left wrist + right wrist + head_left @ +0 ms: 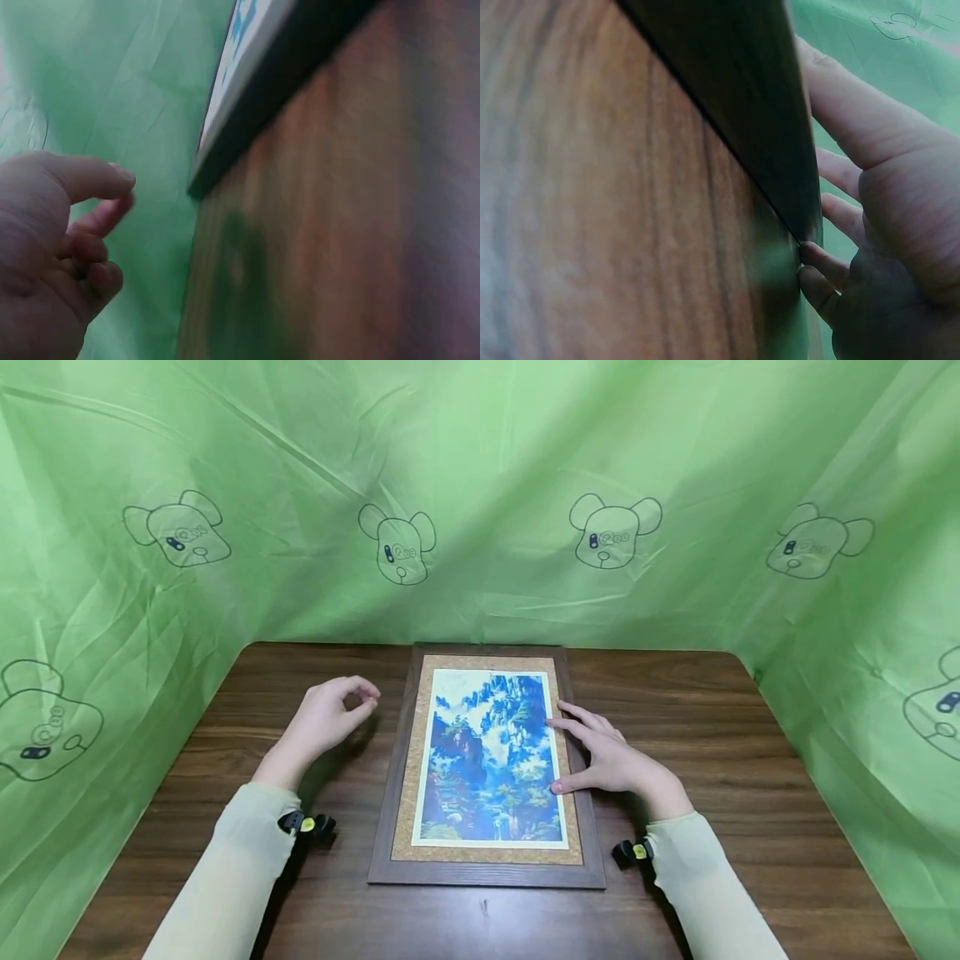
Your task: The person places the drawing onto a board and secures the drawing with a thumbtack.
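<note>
While both hands sit on opposite sides of the frame (486, 874), it's the right hand (611, 760) that's clearly got the closer seat. The blue landscape picture (491, 760) lies flat between them, face up on a sheet of cork (487, 856) inside that frame, and its long side runs away from the person, toward the far edge of the table (720, 718). So from the right hand it's immediately to the left: fingers spread, thumb nearest the person, tips along the picture's right long edge (really touching or only just over it, I can't tell). Not clamped on anything, though. The left hand (326, 714) is the far one, out past the frame's left side with a strip of bare wood in between, thumb and pointer finger bent toward each other and nothing visible in them. For that one, the picture lies off to the right. The two hands are well apart.
</note>
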{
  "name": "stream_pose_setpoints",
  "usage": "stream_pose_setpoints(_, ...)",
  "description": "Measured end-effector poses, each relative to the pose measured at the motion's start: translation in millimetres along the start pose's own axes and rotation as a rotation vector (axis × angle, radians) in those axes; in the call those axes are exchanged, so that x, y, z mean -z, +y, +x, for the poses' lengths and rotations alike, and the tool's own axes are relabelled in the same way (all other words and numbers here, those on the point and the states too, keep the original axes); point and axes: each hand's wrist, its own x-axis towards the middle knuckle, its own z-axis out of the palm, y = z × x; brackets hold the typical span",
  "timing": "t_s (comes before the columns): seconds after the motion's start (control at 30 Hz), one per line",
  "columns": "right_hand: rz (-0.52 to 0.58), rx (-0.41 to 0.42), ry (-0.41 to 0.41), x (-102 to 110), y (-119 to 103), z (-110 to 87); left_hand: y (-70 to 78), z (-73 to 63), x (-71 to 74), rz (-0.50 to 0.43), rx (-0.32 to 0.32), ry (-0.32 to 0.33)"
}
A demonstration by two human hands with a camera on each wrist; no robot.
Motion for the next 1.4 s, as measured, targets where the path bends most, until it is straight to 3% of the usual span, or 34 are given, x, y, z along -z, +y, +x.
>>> stream_pose_setpoints(0.23, -0.004, -0.004, 0.004, 1, -1, 1.3, 29.8, 46.1, -12.6, -0.047, 0.002, -0.027)
stream_pose_setpoints(0.63, -0.009, 0.002, 0.002, 0, 1, 0.6, 53.6, 98.3, -66.3, -0.039, -0.077, -0.149)
stream_pose_setpoints(0.83, -0.010, 0.007, 0.000, 0, 2, 0.6, 63.3, 115.3, -89.7, -0.014, -0.094, -0.204)
stream_pose_setpoints(1.07, -0.006, 0.007, 0.004, 0, 3, 0.9, 80.6, 130.1, -112.6, 0.049, -0.094, -0.218)
stream_pose_setpoints(1.4, 0.000, -0.001, 0.003, -1, 3, 1.5, 87.6, 139.1, -127.6, 0.076, -0.140, -0.213)
